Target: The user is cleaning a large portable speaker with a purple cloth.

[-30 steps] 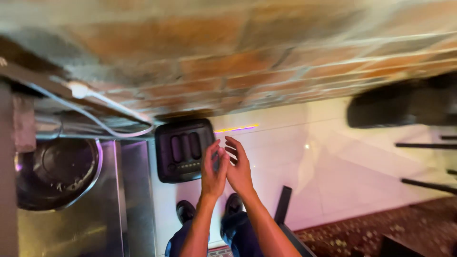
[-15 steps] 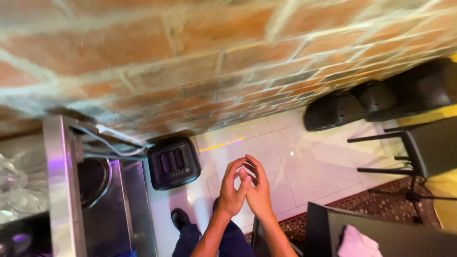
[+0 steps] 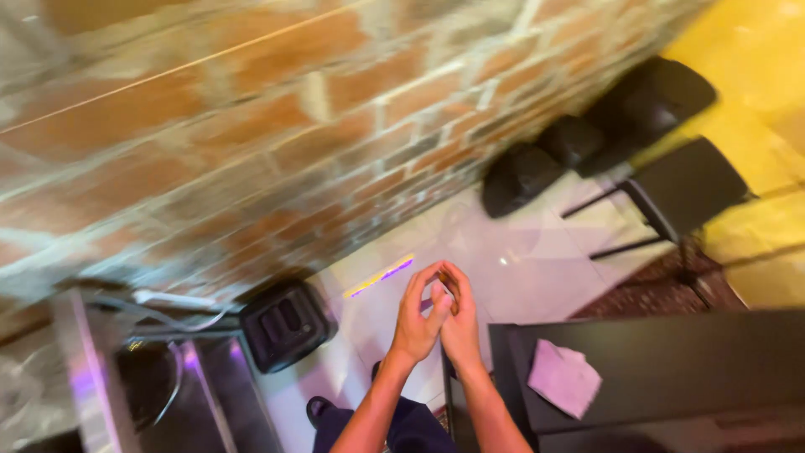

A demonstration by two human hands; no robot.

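Head camera looks down past a brick wall (image 3: pixel 251 143) to a pale tiled floor (image 3: pixel 537 260). At the left stands a steel counter (image 3: pixel 92 377), then a black box-shaped appliance (image 3: pixel 285 323) on the floor. At centre the left hand (image 3: pixel 417 319) and right hand (image 3: pixel 459 323) are pressed together, fingers curled against each other, holding nothing visible. Right of them, a lilac cloth (image 3: pixel 563 377) lies on a black tabletop (image 3: pixel 688 361); black chairs (image 3: pixel 637 109) stand beyond.
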